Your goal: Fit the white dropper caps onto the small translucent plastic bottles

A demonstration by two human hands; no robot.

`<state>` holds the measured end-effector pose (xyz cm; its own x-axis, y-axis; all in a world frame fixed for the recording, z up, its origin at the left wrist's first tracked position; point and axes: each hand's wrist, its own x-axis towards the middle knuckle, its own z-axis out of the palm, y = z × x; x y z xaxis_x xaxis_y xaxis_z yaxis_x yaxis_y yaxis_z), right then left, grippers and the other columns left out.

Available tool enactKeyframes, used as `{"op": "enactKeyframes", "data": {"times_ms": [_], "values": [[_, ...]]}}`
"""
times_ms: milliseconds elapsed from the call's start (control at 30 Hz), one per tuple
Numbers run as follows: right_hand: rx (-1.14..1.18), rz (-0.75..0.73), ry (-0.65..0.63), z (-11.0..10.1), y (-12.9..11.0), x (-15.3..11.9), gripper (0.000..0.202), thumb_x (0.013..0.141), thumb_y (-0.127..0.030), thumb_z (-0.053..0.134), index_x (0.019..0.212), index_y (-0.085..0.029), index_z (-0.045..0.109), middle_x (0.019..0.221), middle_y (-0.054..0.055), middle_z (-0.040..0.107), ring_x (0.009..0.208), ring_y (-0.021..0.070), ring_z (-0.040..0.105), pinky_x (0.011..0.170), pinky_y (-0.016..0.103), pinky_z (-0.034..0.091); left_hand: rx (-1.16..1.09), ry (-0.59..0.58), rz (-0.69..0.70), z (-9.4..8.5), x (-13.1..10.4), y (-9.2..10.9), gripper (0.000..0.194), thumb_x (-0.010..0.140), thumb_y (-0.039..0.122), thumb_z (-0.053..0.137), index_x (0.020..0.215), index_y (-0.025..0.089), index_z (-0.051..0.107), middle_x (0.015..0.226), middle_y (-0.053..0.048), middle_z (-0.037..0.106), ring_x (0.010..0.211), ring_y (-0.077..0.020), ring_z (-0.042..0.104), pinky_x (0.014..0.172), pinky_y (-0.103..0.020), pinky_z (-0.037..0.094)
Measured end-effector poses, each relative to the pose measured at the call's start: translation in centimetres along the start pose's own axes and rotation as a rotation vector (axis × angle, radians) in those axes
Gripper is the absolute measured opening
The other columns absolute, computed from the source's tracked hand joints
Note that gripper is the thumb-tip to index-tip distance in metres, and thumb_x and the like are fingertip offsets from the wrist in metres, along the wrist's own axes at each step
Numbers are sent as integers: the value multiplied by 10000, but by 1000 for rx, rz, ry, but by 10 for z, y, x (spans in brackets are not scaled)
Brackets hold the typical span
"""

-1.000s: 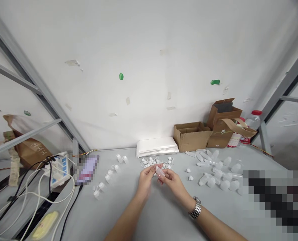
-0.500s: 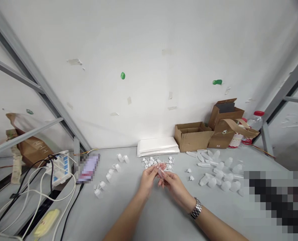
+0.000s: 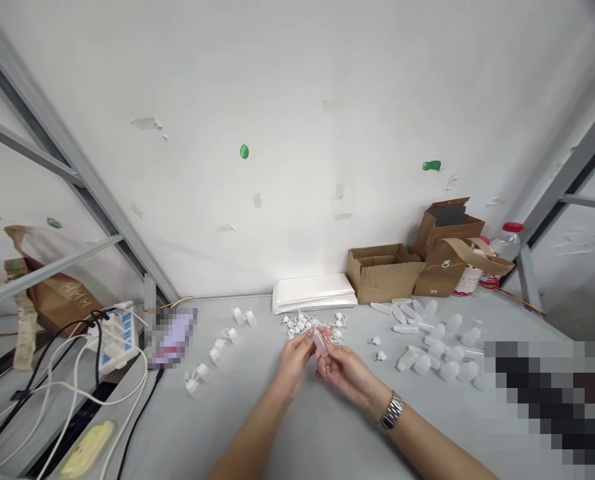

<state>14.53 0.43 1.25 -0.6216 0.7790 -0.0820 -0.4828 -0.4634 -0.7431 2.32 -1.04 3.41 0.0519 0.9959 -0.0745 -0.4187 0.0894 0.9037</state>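
A small translucent plastic bottle (image 3: 321, 343) is held between my two hands above the middle of the table. My left hand (image 3: 295, 363) is closed, its fingertips pinching the bottle's upper end. From the other side my right hand (image 3: 350, 373) grips the bottle between thumb and curled fingers; a metal watch is on that wrist. Just behind the hands is a pile of small white caps (image 3: 297, 323). Two loose white caps (image 3: 380, 356) lie to the right. Farther right, several uncapped-looking translucent bottles (image 3: 449, 371) are scattered. To the left, several capped bottles (image 3: 217, 350) stand in a slanting row.
A stack of white sheets (image 3: 313, 293) lies against the wall beside an open cardboard box (image 3: 385, 283). A brown carton (image 3: 440, 270) and red-capped bottles (image 3: 507, 243) stand at the right. On the left are a blurred phone (image 3: 173, 337), a power strip (image 3: 122, 340) and tangled cables.
The bottle shows more clearly between my fingers, and my right hand's fingers have shifted slightly lower and curled around it. The view has moved a little; everything on the table stays put.
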Motion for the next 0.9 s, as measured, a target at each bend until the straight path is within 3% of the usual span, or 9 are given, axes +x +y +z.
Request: {"op": "enactKeyframes", "data": {"times_ms": [167,300,600,767,900], "values": [[110,87,-51,2,1,-2,298,785,-392,571,695,-114,629,519,36,607,469,98,514,642,289,397,-113,10,-39,-3,1,1,427,720,479,581,875,92,671,891,-135,687,891,-227,616,881,-335,401],[84,68,-42,2,1,-3,300,778,-383,584,666,-109,632,494,28,589,445,82,474,640,284,399,-106,20,-30,-4,2,-1,363,712,430,614,852,100,672,847,-110,690,813,-197,625,835,-309,421],[207,105,-48,4,-6,-4,256,753,-347,621,641,-117,617,460,-21,524,479,75,448,756,355,399,-150,-59,-53,-3,0,2,308,673,351,676,863,109,690,939,-116,679,957,-224,581,919,-322,363],[223,158,-67,5,-6,-4,237,732,-347,640,641,-130,614,450,-39,501,467,67,422,745,342,400,-189,-59,-93,-3,0,1,292,663,323,691,869,117,687,961,-110,674,981,-216,574,927,-316,367],[103,42,-30,5,-3,-4,283,727,-382,636,659,-108,638,491,8,562,482,85,470,641,265,390,-157,-36,-87,-1,-1,1,301,675,334,676,893,126,679,943,-100,676,1013,-225,564,911,-310,397]]}}
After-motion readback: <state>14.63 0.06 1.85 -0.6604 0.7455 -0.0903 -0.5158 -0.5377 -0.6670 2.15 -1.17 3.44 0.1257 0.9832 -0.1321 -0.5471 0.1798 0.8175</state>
